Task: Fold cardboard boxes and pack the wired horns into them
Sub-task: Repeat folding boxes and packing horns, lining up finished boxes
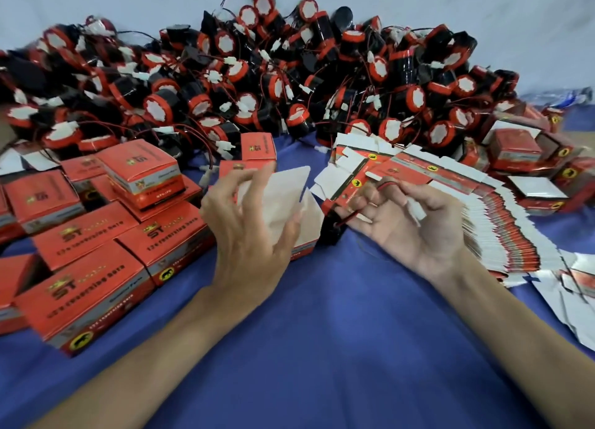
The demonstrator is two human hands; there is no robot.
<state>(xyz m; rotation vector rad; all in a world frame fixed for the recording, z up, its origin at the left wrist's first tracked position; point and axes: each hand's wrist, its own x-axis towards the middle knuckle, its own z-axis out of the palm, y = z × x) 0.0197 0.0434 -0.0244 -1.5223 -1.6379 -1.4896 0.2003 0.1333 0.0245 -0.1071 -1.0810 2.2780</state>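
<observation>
Head view: an erected cardboard box (289, 200), white flaps open, is held at centre above the blue cloth (322, 332), the left hand (248, 235) gripping it with curled fingers. Just beside it is a black wired horn (331, 232); the right hand (415, 229) pinches its red-and-black wire (380, 187) near the white connector (417, 211). Step in hand, probably: loading. The next move calls for tucking horn and wire inside, then closing the flaps. Around: loose horns (289, 74), packed boxes (96, 258), flat blanks (483, 216).
</observation>
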